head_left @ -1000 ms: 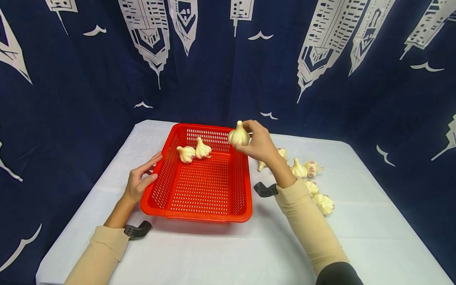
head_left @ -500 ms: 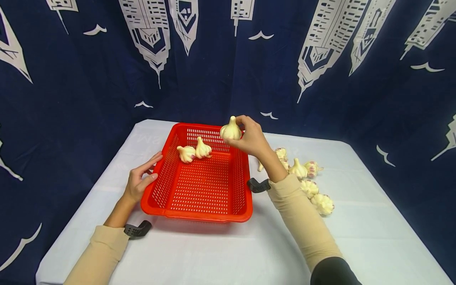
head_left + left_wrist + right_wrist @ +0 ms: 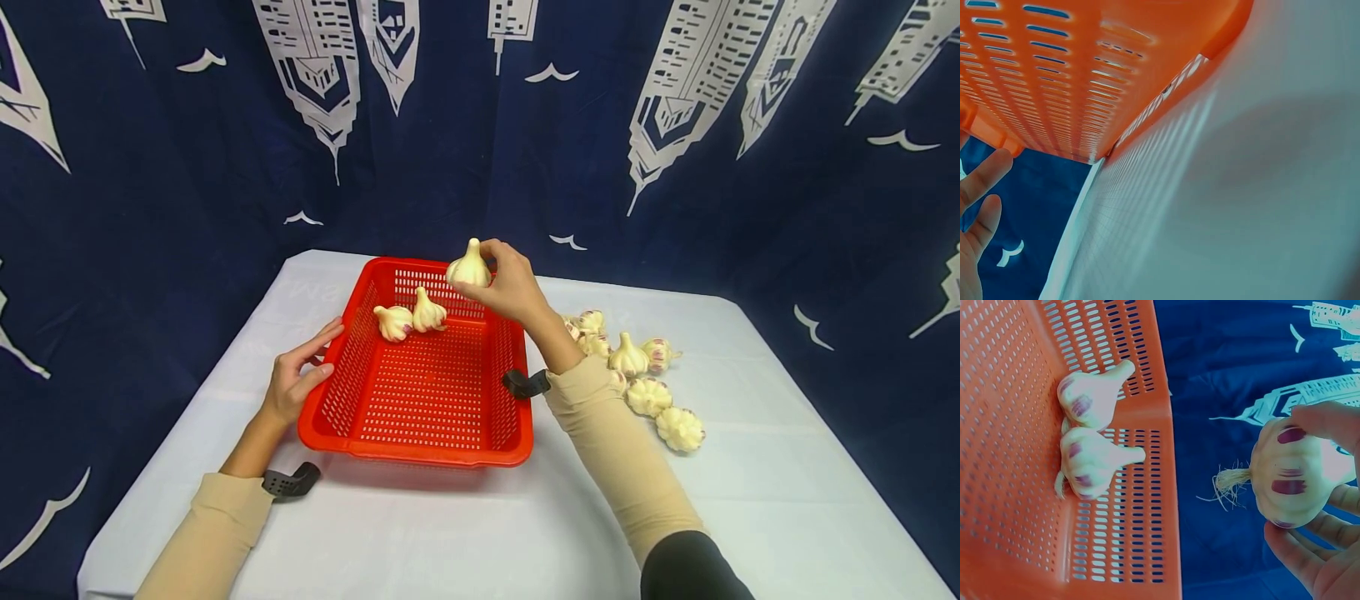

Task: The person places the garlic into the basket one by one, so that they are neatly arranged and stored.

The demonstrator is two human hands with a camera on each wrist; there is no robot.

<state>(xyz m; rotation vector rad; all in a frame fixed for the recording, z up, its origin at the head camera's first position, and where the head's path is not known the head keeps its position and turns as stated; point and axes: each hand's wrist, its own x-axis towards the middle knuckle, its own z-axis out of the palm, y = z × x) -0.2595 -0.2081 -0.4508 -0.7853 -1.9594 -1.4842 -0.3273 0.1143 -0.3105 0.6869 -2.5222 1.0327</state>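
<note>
My right hand (image 3: pixel 513 283) pinches a garlic bulb (image 3: pixel 468 267) between thumb and fingers, stem up, above the far right part of a red plastic basket (image 3: pixel 416 454). Dangling roots and purple patches show on this bulb's underside in the right wrist view. Two more garlic bulbs, one lying tilted (image 3: pixel 393 322) and one with its stem up (image 3: pixel 428 311), rest side by side at the basket's far left. At the basket's left rim is my left hand (image 3: pixel 291 383), its fingertips and thumb against the outer edge without curling round it; the left wrist view shows these fingers (image 3: pixel 988 178) beside the perforated wall.
Several garlic bulbs (image 3: pixel 649 397) lie on the white-covered table (image 3: pixel 750 492) to the right of the basket, partly behind my right forearm. A dark blue cloth (image 3: pixel 450 183) with white building prints hangs behind the table.
My right hand has carried the garlic bulb leftward and slightly up, from the basket's right rim to over its far side. The left hand and basket have stayed in place.
</note>
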